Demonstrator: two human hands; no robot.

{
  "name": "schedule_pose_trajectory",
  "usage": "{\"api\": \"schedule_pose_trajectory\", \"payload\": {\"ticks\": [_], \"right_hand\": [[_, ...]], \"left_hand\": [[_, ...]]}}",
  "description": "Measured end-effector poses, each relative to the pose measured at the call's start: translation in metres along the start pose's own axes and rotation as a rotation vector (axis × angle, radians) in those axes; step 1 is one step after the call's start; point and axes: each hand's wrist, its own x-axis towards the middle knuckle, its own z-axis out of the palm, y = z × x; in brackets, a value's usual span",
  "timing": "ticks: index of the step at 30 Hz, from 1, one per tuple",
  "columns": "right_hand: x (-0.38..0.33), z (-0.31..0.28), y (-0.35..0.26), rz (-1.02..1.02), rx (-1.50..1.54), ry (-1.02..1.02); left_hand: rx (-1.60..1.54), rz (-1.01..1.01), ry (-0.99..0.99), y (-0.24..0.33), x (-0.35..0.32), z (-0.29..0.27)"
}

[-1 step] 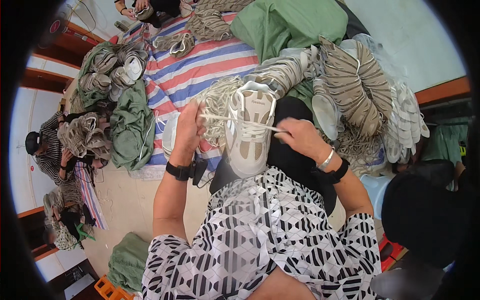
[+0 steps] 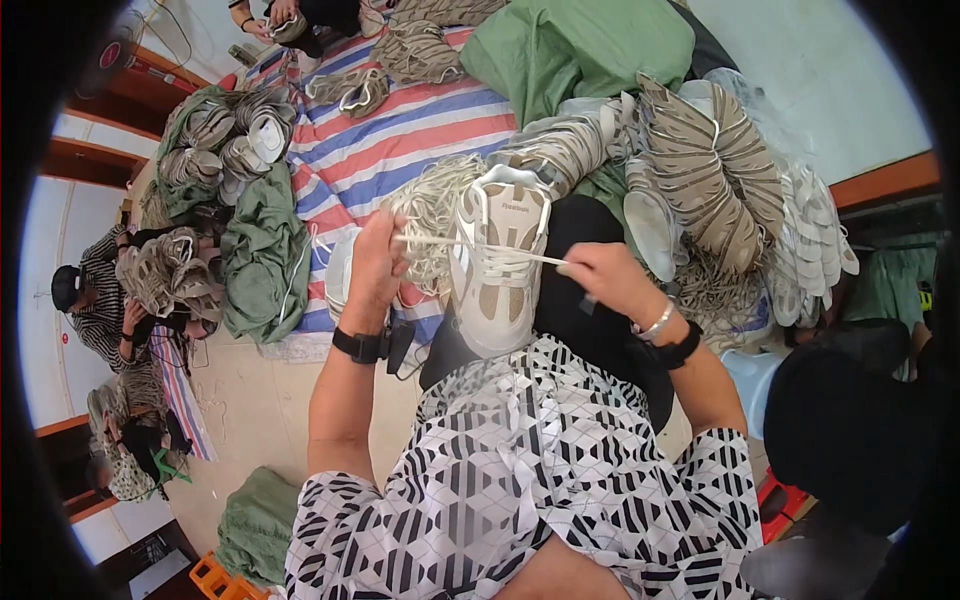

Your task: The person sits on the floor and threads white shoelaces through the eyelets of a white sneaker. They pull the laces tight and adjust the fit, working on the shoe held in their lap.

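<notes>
A beige and white sneaker (image 2: pixel 508 322) rests on my lap, its toe toward me. A cream shoelace (image 2: pixel 430 240) runs through its upper eyelets and stretches out to both sides. My left hand (image 2: pixel 376 258) is closed on the left length of the lace. On the other side, my right hand (image 2: pixel 612 276) pinches the right length between thumb and fingers, level with the shoe's throat. Below the right fingers shows a small dark-grey piece (image 2: pixel 588 301) that I cannot make out. Loose cream laces (image 2: pixel 432 205) lie heaped behind the shoe, near my left hand.
Tied bundles of beige shoe uppers (image 2: pixel 715 180) are piled at the right. Green sacks (image 2: pixel 580 55) lie at the back, another green sack (image 2: pixel 265 250) at left. A striped sheet (image 2: pixel 400 125) covers the floor ahead. A co-worker in stripes (image 2: pixel 105 270) holds shoe parts at left.
My left hand has dropped slightly. The right hand has turned a little and its fingers have shifted on the lace, and the small dark piece now shows lower, under them.
</notes>
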Motion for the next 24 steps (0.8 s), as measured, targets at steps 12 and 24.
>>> {"api": "schedule_pose_trajectory", "payload": {"ticks": [12,24], "right_hand": [[-0.140,-0.027,0.170,0.959,0.221,0.020],[0.032,0.015,-0.016,0.219,0.318,0.326]], "left_hand": [[0.459,0.387,0.038,-0.075,0.024,-0.025],[1.100,0.469,-0.354,-0.034,-0.020,0.036]]}}
